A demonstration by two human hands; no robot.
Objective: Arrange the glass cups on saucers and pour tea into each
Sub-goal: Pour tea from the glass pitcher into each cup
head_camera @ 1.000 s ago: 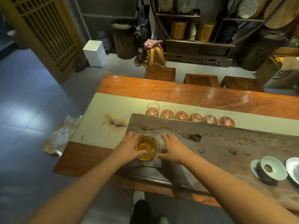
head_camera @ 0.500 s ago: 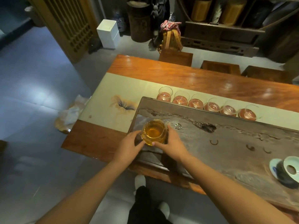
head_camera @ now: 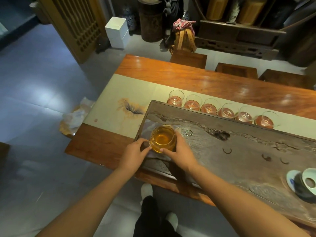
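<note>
A glass pitcher (head_camera: 163, 139) of amber tea is at the left end of the dark wooden tea tray (head_camera: 239, 151), over a grey cloth (head_camera: 147, 126). My left hand (head_camera: 135, 153) grips its handle on the left side. My right hand (head_camera: 179, 152) cups its right wall. Several glass cups (head_camera: 209, 106) stand in a row on reddish saucers along the tray's far edge, from the leftmost cup (head_camera: 176, 99) to the rightmost cup (head_camera: 265, 119). Whether the cups hold tea I cannot tell.
A pale table runner (head_camera: 119, 100) with a painted motif lies on the orange wooden table (head_camera: 222, 82). A white-and-blue lidded bowl (head_camera: 304, 183) sits on the tray at the right. Wooden stools (head_camera: 236, 71) stand behind the table. A crumpled bag (head_camera: 73, 117) lies on the floor at left.
The pitcher has come up off the cloth with both hands on it. The camera has tilted down and shifted, so the table sits lower and more to the right.
</note>
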